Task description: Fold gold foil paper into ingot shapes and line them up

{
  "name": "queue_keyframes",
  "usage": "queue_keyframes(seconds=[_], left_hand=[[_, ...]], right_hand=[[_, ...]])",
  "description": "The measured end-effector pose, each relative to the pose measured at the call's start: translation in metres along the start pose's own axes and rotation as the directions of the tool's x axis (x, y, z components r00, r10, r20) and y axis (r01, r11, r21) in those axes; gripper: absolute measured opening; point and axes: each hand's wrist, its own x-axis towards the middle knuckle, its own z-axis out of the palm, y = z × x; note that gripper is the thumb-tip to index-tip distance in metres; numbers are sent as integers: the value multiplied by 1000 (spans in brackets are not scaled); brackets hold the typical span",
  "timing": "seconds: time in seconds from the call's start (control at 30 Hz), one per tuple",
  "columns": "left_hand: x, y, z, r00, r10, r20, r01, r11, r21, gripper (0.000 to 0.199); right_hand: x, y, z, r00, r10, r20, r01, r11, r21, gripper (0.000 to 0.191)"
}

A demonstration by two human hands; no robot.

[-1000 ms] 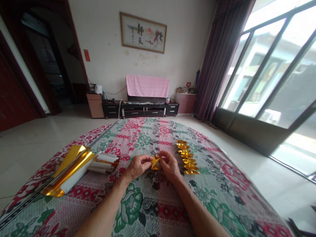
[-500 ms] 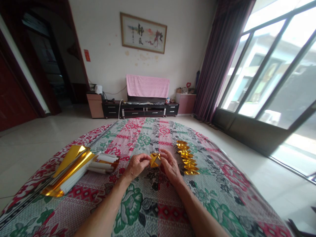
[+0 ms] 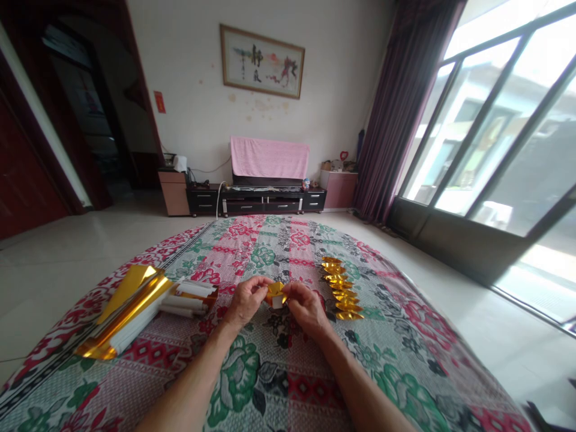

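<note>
Between my two hands, above the middle of the patterned cloth, is a small folded gold paper (image 3: pixel 276 293) with a pale patch at its lower side. My left hand (image 3: pixel 246 300) pinches its left end between thumb and fingers. At its right end my right hand (image 3: pixel 306 306) is closed on it, fingertips together. To the right of my right hand lies a column of several folded gold pieces (image 3: pixel 344 288). On the left are gold foil sheets (image 3: pixel 130 306), partly rolled, and beside them white paper bundles (image 3: pixel 186 300).
The round table (image 3: pixel 270 237) carries a floral cloth in red, green and grey. Beyond it stand a low black cabinet (image 3: pixel 263 201) and a screen covered by a pink cloth (image 3: pixel 270 157). Large windows (image 3: pixel 486 132) and a purple curtain (image 3: pixel 400 114) are at the right.
The gold paper has changed shape and turned, with its pale patch now facing down toward me. My right hand has shifted slightly left, its fingers closed round the paper's right end.
</note>
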Motion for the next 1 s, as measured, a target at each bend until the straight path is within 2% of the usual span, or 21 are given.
queue_keyframes(seconds=[0.13, 0.23, 0.43, 0.73, 0.83, 1.0], left_hand=[[0, 2, -1, 1000, 8, -14, -7, 999, 33, 19], [-2, 4, -2, 1000, -1, -6, 2, 998, 60, 18], [-4, 10, -4, 999, 39, 29, -40, 999, 36, 19], [-5, 13, -2, 997, -50, 55, 49, 999, 17, 27], [-5, 13, -3, 997, -12, 82, 4, 995, 100, 28], [-7, 16, -3, 974, 133, 183, -172, 961, 215, 19]], right_hand=[[0, 3, 2, 999, -52, 12, 52, 998, -41, 21], [0, 1, 3, 999, -35, 2, 35, 998, -58, 15], [0, 2, 2, 999, -6, -32, 3, 996, -89, 17], [1, 4, 2, 999, -7, -50, 3, 996, -90, 17], [2, 4, 0, 998, -15, -66, 7, 992, -125, 19], [5, 7, 0, 993, -26, -116, 12, 992, -122, 21]])
